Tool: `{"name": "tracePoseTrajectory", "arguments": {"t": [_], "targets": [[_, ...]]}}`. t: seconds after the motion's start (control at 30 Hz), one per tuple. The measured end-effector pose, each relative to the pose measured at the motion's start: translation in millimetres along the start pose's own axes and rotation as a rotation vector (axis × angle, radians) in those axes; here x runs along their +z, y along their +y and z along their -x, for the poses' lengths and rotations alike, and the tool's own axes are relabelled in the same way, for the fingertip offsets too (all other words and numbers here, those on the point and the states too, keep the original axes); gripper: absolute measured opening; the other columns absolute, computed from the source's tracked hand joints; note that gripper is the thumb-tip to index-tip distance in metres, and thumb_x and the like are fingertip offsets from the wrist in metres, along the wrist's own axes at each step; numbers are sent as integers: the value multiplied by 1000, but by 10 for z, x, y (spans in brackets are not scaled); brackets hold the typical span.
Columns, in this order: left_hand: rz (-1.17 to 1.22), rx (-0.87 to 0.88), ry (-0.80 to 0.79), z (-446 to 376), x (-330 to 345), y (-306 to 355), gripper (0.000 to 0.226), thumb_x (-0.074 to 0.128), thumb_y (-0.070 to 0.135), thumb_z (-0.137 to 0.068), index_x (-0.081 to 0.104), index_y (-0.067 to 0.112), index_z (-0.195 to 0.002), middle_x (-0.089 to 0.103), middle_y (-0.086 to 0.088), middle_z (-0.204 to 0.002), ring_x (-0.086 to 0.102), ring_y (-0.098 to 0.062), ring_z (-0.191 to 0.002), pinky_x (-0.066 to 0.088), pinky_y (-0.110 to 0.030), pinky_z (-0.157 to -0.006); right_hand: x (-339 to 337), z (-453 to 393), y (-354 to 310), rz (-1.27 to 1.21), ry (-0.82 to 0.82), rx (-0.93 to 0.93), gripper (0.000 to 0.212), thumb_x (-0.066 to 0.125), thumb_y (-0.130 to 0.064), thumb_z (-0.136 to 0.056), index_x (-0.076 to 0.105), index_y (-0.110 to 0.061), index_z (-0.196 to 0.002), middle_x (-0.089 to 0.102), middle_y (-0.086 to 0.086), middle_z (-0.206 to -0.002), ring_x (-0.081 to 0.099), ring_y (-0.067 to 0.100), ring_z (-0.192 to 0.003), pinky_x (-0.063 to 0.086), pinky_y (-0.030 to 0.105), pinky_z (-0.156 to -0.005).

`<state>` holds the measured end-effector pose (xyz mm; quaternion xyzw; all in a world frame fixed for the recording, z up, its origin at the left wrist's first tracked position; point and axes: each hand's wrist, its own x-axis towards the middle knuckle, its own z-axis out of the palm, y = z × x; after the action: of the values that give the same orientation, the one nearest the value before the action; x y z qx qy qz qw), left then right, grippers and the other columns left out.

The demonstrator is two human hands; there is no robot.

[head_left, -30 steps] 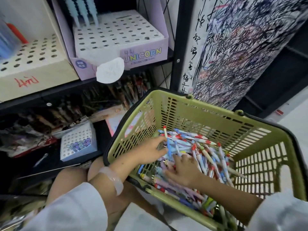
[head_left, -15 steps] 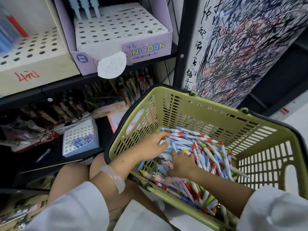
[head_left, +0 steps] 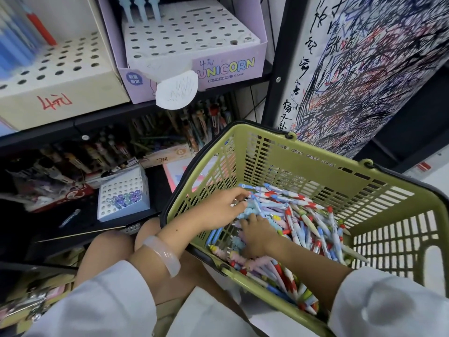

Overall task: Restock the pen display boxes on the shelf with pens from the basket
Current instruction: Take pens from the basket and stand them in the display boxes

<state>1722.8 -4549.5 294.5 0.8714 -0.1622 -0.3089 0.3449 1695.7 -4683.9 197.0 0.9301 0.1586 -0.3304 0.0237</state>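
Both hands are down in the green shopping basket point(head_left: 303, 166), working the loose heap of pens point(head_left: 306, 222) that covers its floor. The left hand point(head_left: 218, 210) lies over the near-left part of the heap, fingers bent and reaching forward onto the light-blue barrels; whether they have closed on a pen cannot be told from here. The right hand point(head_left: 257, 235) sits just beside it, touching or nearly so, fingers curled down into the pile among pink and blue pens, and its hold is likewise hidden. A pale bangle point(head_left: 161, 254) rides the left wrist. Up and ahead of the left hand, on the shelf point(head_left: 102, 120), stands the lilac Unicorn display box point(head_left: 226, 66): its perforated tray shows nearly every hole vacant, with only a few pale-blue pens point(head_left: 139, 8) standing at the back edge. Further left of it, the cream display box point(head_left: 60, 79) also shows many vacant holes at the front, with some blue and red stock blurred at its rear. Below, level with the left forearm, a small white tray point(head_left: 121, 195) holds one short cluster of purple-capped pens. Assessment: restocking is at an early stage. No pen is lifted clear of the basket, the basket remains well stocked, and both upper boxes are largely unfilled.
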Motion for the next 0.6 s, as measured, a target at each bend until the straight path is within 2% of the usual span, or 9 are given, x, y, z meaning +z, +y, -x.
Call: {"name": "tracePoseTrajectory", "arguments": {"t": [0.07,0.17,0.3,0.37,0.43,0.5,0.6], "targets": [[-2,-1,-6,13,2,-21,38,40,30,-99,42,22,-136,47,0,-137,44,-14,-124,34,-21,-91,-36,3,40,-49,-28,-20,82,66,-49,-78,29,-5,-137,42,17,-132,41,33,-122,34,37,-98],[-11,-2,6,37,2,-49,37,41,29,-99,44,20,-135,49,-1,-134,46,-15,-120,37,-24,-94,4,22,64,-112,-56,-82,59,67,-40,-80,43,-8,-124,54,14,-119,53,31,-108,37,31,-77],[-5,-1,31,61,-9,-61,35,42,27,-99,46,18,-133,51,-1,-130,49,-15,-114,37,-24,-90,65,33,47,-116,-116,-69,76,66,-36,-82,26,-16,-143,34,17,-135,48,36,-116,43,39,-89],[-6,3,31,76,-21,-61,34,42,28,-99,47,19,-132,51,0,-128,51,-17,-111,40,-28,-91,21,3,10,-81,-168,-61,81,66,-37,-83,20,-17,-146,28,18,-140,46,36,-119,44,39,-90],[-7,3,28,94,-38,-67,34,41,28,-99,47,19,-131,52,0,-126,52,-19,-110,41,-31,-92,-8,-29,-29,-52,-188,-81,79,66,-33,-83,22,-16,-146,35,18,-137,49,34,-116,45,36,-83],[-1,-2,29,110,-57,-77,33,41,27,-99,47,20,-130,52,-1,-126,53,-22,-111,43,-34,-91,3,-43,-38,-75,-148,-115,72,68,-30,-81,31,-12,-141,50,17,-125,54,31,-108,43,32,-73],[-10,-10,40,131,-70,-82,33,40,26,-99,46,19,-131,53,-3,-126,54,-26,-111,43,-36,-92,66,-47,-3,-156,-118,-132,71,70,-29,-78,35,-10,-137,56,17,-120,56,31,-104,40,29,-71]]}}
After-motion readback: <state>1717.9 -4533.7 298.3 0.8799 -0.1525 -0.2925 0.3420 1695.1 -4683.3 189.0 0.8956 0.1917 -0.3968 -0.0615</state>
